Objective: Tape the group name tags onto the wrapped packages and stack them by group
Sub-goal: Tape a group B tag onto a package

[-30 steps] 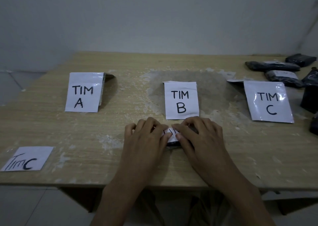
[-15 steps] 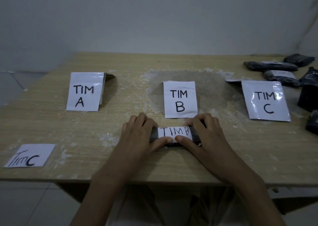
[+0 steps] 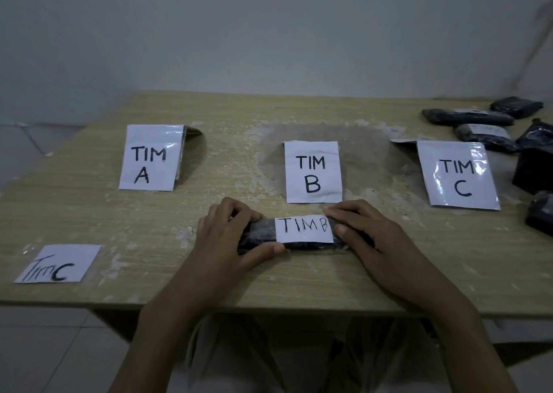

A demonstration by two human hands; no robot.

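Note:
A black wrapped package (image 3: 260,237) lies on the wooden table (image 3: 299,285) in front of the TIM B sign (image 3: 312,172). A white tag reading TIM B (image 3: 304,228) sits on its top. My left hand (image 3: 227,237) grips the package's left end, thumb along the near side. My right hand (image 3: 371,237) grips the right end, fingers over the far edge and thumb by the tag. A loose tag reading Tim C (image 3: 57,264) lies flat at the near left.
The TIM A sign (image 3: 149,157) stands at the left, the TIM C sign (image 3: 457,177) at the right. Several black wrapped packages (image 3: 466,117) lie at the far right, and a dark box (image 3: 535,168) stands near the right edge. A pale wall lies behind.
My hands slid apart from the middle of the package to its two ends, uncovering the TIM B tag on top. The package stayed in place.

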